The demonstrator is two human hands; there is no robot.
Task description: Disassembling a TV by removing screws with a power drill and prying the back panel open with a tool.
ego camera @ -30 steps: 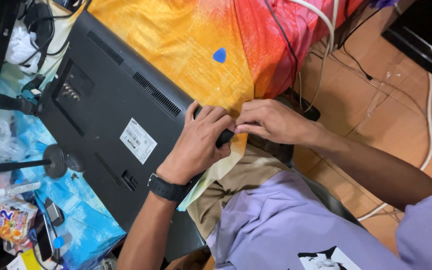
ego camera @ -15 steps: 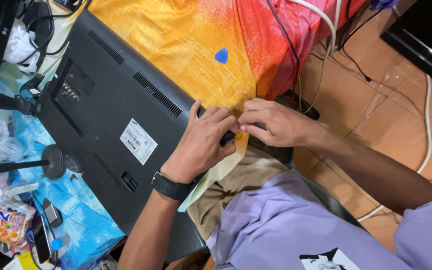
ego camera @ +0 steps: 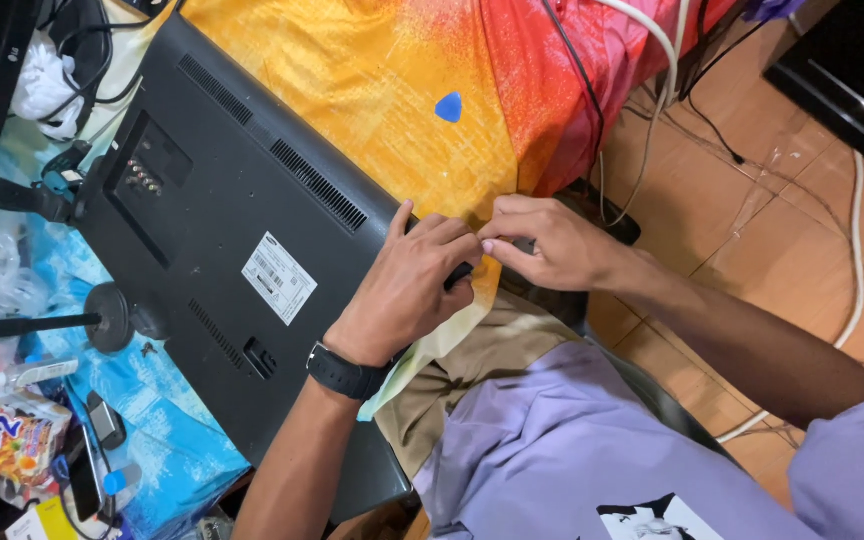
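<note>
A black flat monitor [ego camera: 222, 210] lies face down on an orange, yellow and red cloth [ego camera: 372, 70], its vented back cover up. My left hand [ego camera: 407, 290], with a black watch [ego camera: 345, 372] on the wrist, rests on the cover, fingers curled over its right edge. My right hand [ego camera: 542, 243] meets it from the right, fingertips pinched at the same edge, touching the left fingers. What sits between the fingertips is hidden. A small blue triangular pick [ego camera: 448, 106] lies on the cloth above the hands.
Cables [ego camera: 642, 40] hang over the cloth's right side onto the tiled floor [ego camera: 752, 230]. At the left are a blue cloth [ego camera: 162, 420], a round black stand [ego camera: 107, 317], snack packets [ego camera: 17, 440] and small gadgets. My lap in a lilac shirt [ego camera: 552, 450] fills the bottom.
Both hands stay at the monitor's right edge; only the fingers have shifted slightly, the left ones curling closer to the right fingertips.
</note>
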